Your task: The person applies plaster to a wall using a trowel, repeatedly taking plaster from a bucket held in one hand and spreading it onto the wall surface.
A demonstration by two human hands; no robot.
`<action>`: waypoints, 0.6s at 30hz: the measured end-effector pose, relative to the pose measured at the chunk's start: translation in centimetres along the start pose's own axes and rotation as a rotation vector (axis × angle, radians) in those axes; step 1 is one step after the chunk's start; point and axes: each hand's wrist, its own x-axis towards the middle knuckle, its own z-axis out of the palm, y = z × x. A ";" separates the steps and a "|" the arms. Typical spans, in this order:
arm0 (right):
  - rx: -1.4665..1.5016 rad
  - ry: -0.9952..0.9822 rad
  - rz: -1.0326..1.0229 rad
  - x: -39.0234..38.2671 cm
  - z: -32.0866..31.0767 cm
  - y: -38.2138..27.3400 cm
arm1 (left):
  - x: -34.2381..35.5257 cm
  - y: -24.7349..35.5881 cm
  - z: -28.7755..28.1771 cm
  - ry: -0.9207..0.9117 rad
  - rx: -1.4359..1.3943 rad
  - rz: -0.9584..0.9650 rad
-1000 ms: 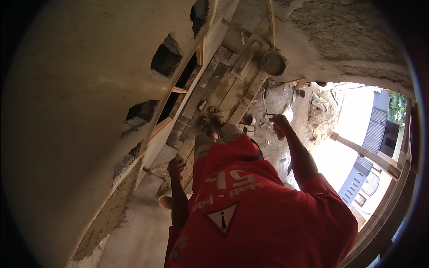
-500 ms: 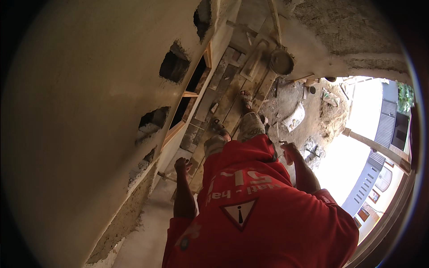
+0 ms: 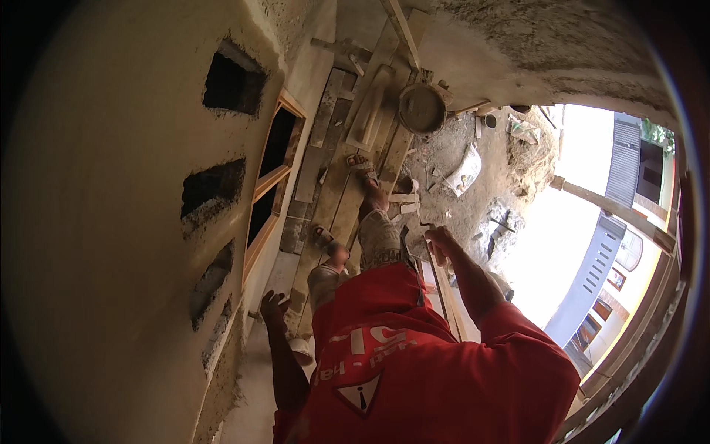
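Observation:
My right hand [image 3: 441,240] is closed around a hand tool [image 3: 427,225] with a thin bent metal neck, in front of my right hip. The rest of the tool is hard to make out. My left hand [image 3: 274,308] hangs by the wall, fingers loosely apart, with nothing visible in it. Ahead on the planks [image 3: 346,196] under my sandalled feet lies a long flat wooden board [image 3: 372,107]. Beside that board stands a round bucket [image 3: 422,109] of grey mortar.
On my left the plastered wall [image 3: 126,222] has several rough openings [image 3: 214,189] and a wooden window frame [image 3: 270,181]. Lower ground [image 3: 492,133] to the right holds a white sack [image 3: 464,170]. A slanting wooden post [image 3: 401,31] rises beyond the bucket.
I have moved forward along the planks, and my right foot has stepped ahead. The bucket and wall openings shift left in view. My right hand still grips the tool.

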 end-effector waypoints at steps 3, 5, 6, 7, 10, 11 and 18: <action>0.197 -0.051 0.079 6.7 -1.1 -1.5 | -0.2 -1.3 1.3 0.012 0.068 -0.083; 0.372 -0.105 -0.012 10.9 -1.5 -3.4 | -0.8 -2.1 1.9 0.052 0.011 -0.152; 0.454 -0.133 -0.060 13.3 -1.9 -4.2 | -1.2 -2.4 2.2 0.062 0.037 -0.162; 0.580 -0.184 -0.155 17.3 -3.6 -1.4 | -0.7 -1.4 2.6 0.021 0.093 -0.178; 0.626 -0.056 0.087 23.1 -3.3 -5.1 | -1.2 -1.6 3.5 0.090 0.181 -0.306; 0.695 -0.016 0.084 25.0 -3.2 -6.2 | -1.4 -1.7 3.8 0.119 0.217 -0.360; 1.111 0.155 -0.065 39.6 -3.9 -6.1 | -1.1 -5.0 2.1 0.202 0.270 -0.497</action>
